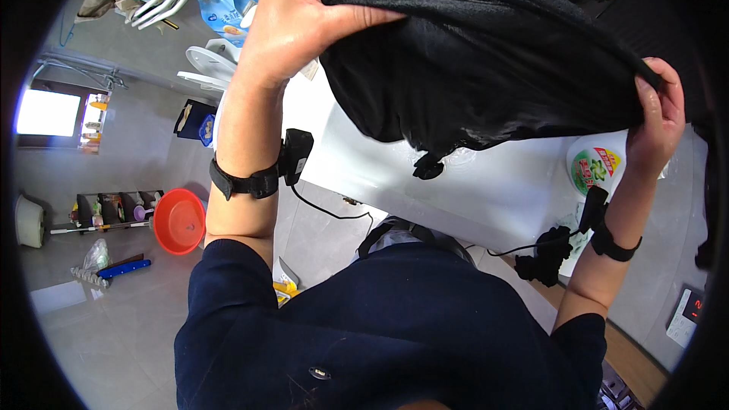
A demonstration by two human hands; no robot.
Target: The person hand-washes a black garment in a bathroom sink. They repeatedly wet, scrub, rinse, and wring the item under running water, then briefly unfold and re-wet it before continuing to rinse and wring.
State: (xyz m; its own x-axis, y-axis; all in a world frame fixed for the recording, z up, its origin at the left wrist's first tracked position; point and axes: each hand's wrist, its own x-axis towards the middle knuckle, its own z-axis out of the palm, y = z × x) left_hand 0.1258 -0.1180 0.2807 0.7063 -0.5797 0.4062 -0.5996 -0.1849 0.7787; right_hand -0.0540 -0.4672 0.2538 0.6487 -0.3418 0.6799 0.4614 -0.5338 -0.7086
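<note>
A wet black garment (pixel 484 74) is stretched sideways between my two hands, above a white washbasin (pixel 364 154). My left hand (pixel 296 23) grips its upper left end, the thumb lying across the front of the cloth. At the other end, my right hand (pixel 660 111) pinches the edge between thumb and fingers. A bunched tip (pixel 428 166) of dark cloth hangs from the bottom over the basin, where some water shows. Just behind my right wrist stands a white detergent bottle (pixel 595 162) with a green label. The garment hides the basin's far part.
A bunched black cloth (pixel 547 256) lies at the basin's right front edge. Cables run from devices strapped to my left forearm (pixel 296 156) and right forearm (pixel 593 208). To the left are a red plastic tub (pixel 180 221), a toilet seat (pixel 211 65) and a blue-handled brush (pixel 122 269).
</note>
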